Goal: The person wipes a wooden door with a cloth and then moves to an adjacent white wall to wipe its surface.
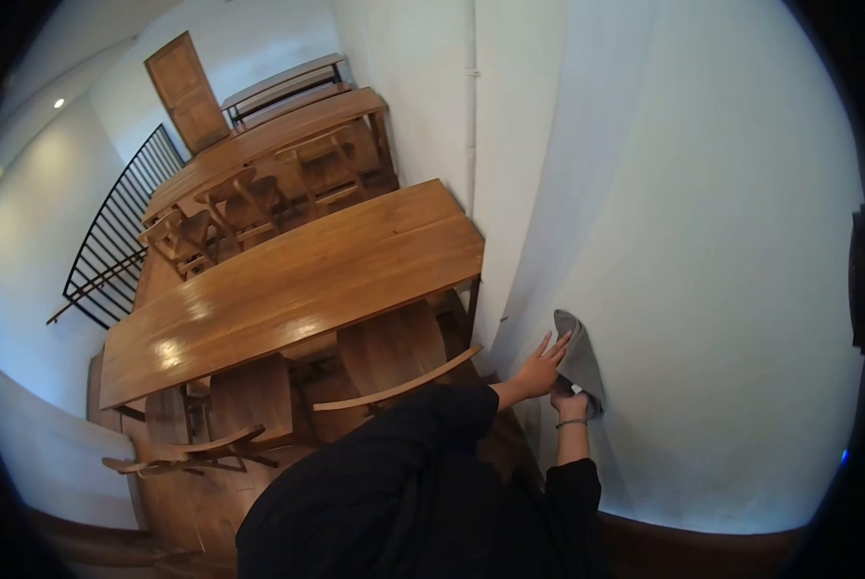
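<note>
L hand (540, 367) open, fingers spread; R hand (572, 405) fisted, arms fwd

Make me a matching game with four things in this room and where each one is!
Things:
1. soft grey cloth
2. long brown wooden table
3. black metal railing
4. brown wooden door

Places:
A. at the far end of the room
B. held against the white wall by the left hand and right hand
C. across the room from that wall
D. with wooden chairs tucked beside it

Pairs: 1-B, 2-D, 3-C, 4-A
</note>
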Available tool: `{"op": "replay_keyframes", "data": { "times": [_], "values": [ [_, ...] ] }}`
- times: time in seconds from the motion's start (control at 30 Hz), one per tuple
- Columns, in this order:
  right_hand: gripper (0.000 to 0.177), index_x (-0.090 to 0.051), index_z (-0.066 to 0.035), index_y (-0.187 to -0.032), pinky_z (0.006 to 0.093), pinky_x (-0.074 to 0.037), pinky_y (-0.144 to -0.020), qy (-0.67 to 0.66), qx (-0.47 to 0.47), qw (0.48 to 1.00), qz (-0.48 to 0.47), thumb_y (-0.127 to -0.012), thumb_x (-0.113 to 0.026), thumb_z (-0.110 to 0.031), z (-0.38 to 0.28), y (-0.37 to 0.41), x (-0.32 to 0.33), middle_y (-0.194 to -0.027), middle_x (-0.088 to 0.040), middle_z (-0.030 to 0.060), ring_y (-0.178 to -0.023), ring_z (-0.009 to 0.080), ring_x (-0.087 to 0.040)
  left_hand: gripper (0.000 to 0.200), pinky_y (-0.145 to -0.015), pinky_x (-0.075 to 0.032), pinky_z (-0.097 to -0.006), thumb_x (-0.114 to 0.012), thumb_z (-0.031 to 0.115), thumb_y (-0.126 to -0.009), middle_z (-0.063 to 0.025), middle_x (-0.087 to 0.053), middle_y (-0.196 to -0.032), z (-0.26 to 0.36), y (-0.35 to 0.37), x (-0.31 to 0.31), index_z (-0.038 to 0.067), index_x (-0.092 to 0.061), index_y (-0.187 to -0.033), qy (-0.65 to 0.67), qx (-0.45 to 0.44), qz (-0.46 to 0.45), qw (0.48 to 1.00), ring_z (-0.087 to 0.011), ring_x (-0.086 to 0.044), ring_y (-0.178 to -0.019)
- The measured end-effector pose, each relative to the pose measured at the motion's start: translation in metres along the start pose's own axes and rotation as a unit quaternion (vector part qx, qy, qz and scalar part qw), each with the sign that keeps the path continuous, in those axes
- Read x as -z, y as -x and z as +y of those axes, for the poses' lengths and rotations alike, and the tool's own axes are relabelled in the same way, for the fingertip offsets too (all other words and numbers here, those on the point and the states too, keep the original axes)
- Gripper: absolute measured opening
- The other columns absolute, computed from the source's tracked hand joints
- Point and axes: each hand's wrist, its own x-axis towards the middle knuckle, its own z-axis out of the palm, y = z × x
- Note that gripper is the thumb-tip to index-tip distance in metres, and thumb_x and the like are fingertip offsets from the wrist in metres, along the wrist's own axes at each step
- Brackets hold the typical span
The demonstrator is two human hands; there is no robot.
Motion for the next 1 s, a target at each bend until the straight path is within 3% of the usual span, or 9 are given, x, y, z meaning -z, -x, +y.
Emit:
{"op": "replay_keyframes", "data": {
  "times": [0.17, 0.3, 0.4, 0.53, 0.73, 0.8, 0.87, 0.93, 1.0],
  "values": [
    [0.042, -0.062, -0.006, -0.127, 0.0431, -0.05, -0.104, 0.071, -0.094, 0.992, -0.047, -0.101, -0.052, -0.038, 0.038, -0.025, -0.056, -0.13, -0.066, 0.0105, -0.118, 0.0263, -0.064, 0.065, -0.119, -0.023, -0.0597, -0.062, 0.025, -0.081, -0.0246, -0.026, -0.162, -0.038, -0.018, -0.007, 0.005, -0.056, -0.142, 0.19, 0.236, -0.006, 0.953, -0.0377, -0.014, -0.155],
    [0.042, -0.062, -0.006, -0.127, 0.0443, -0.047, -0.108, 0.146, -0.114, 0.962, -0.2, -0.104, -0.047, -0.038, 0.069, -0.05, -0.111, -0.133, -0.065, 0.0106, -0.118, 0.0285, -0.063, 0.055, -0.11, -0.038, -0.0572, -0.062, 0.022, -0.08, -0.03, -0.043, -0.15, -0.07, -0.04, -0.002, 0.006, -0.062, -0.133, 0.249, 0.362, 0.091, 0.894, -0.0448, -0.037, -0.142],
    [0.042, -0.061, -0.007, -0.13, 0.0453, -0.045, -0.109, 0.187, -0.082, 0.97, -0.128, -0.105, -0.043, -0.036, 0.087, -0.068, -0.141, -0.133, -0.064, 0.0109, -0.122, 0.0288, -0.06, 0.046, -0.1, -0.046, -0.0523, -0.062, 0.02, -0.081, -0.03, -0.06, -0.128, -0.093, -0.048, 0.008, 0.004, -0.064, -0.124, 0.376, 0.44, 0.1, 0.809, -0.0478, -0.055, -0.121],
    [0.046, -0.057, -0.007, -0.135, 0.0456, -0.043, -0.112, 0.118, -0.096, 0.979, -0.133, -0.106, -0.04, -0.037, 0.081, -0.07, -0.121, -0.137, -0.061, 0.0121, -0.125, 0.0299, -0.057, 0.042, -0.094, -0.05, -0.0515, -0.061, 0.017, -0.083, -0.0291, -0.062, -0.119, -0.08, -0.046, 0.001, 0.0, -0.063, -0.122, 0.322, 0.362, 0.183, 0.855, -0.0485, -0.062, -0.104],
    [0.057, -0.05, -0.008, -0.144, 0.05, -0.035, -0.116, 0.011, -0.104, 0.985, -0.135, -0.104, -0.033, -0.044, 0.006, -0.054, 0.035, -0.146, -0.054, 0.01, -0.134, 0.0324, -0.05, 0.046, -0.096, -0.051, -0.0485, -0.058, 0.03, -0.088, -0.0266, -0.064, -0.126, 0.023, -0.033, -0.09, 0.002, -0.067, -0.122, 0.256, 0.259, -0.005, 0.931, -0.0424, -0.065, -0.111],
    [0.057, -0.05, -0.009, -0.144, 0.0503, -0.035, -0.115, 0.026, -0.011, 0.998, -0.056, -0.103, -0.033, -0.046, -0.014, -0.009, 0.077, -0.147, -0.053, 0.0099, -0.134, 0.0316, -0.049, 0.044, -0.095, -0.052, -0.049, -0.058, 0.034, -0.088, -0.0257, -0.068, -0.118, 0.06, -0.035, -0.069, 0.001, -0.072, -0.112, 0.396, 0.315, -0.325, 0.799, -0.042, -0.066, -0.109],
    [0.057, -0.05, -0.009, -0.143, 0.0485, -0.037, -0.114, -0.016, 0.059, 0.998, -0.03, -0.103, -0.034, -0.046, -0.05, 0.011, 0.134, -0.145, -0.054, 0.0107, -0.132, 0.0307, -0.05, 0.037, -0.091, -0.054, -0.0473, -0.06, 0.028, -0.086, -0.0239, -0.072, -0.11, 0.111, -0.024, -0.13, -0.002, -0.075, -0.102, 0.504, 0.209, -0.292, 0.785, -0.0385, -0.069, -0.105],
    [0.055, -0.051, -0.008, -0.141, 0.0471, -0.039, -0.113, -0.066, 0.12, 0.988, -0.071, -0.103, -0.035, -0.045, -0.093, 0.028, 0.205, -0.141, -0.055, 0.0111, -0.128, 0.0298, -0.052, 0.034, -0.087, -0.056, -0.0424, -0.061, 0.02, -0.085, -0.021, -0.073, -0.109, 0.175, -0.017, -0.17, -0.004, -0.073, -0.106, 0.694, 0.255, -0.304, 0.6, -0.0326, -0.071, -0.1],
    [0.054, -0.052, -0.008, -0.138, 0.0457, -0.042, -0.111, -0.114, 0.162, 0.962, -0.185, -0.103, -0.036, -0.045, -0.135, 0.048, 0.274, -0.138, -0.057, 0.0115, -0.124, 0.029, -0.055, 0.032, -0.085, -0.056, -0.0409, -0.061, 0.017, -0.084, -0.0189, -0.072, -0.106, 0.214, -0.018, -0.131, -0.004, -0.071, -0.106, 0.698, 0.253, -0.392, 0.543, -0.03, -0.07, -0.096]
  ]
}}
